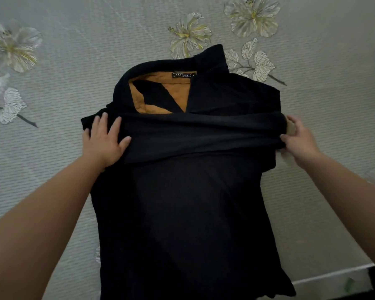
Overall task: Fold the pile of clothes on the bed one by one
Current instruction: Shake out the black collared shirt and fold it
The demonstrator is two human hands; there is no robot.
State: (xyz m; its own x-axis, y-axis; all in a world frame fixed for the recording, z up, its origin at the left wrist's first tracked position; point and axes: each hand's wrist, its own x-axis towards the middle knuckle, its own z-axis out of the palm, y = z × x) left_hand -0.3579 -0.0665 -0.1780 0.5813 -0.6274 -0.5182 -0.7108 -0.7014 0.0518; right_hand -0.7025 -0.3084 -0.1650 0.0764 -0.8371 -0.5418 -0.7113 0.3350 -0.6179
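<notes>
A black shirt (188,202) with a tan inner collar and a small label lies flat on the bed, collar away from me. One sleeve is folded across its chest as a dark band. My left hand (104,141) rests flat with spread fingers on the shirt's left shoulder, pressing the band's end down. My right hand (299,139) pinches the folded cloth at the shirt's right edge, thumb under and fingers curled over it.
The bed is covered by a grey-green textured sheet (52,87) printed with pale flowers. The bed's white edge (333,276) shows at the lower right, with dark floor beyond. No other clothes are in view.
</notes>
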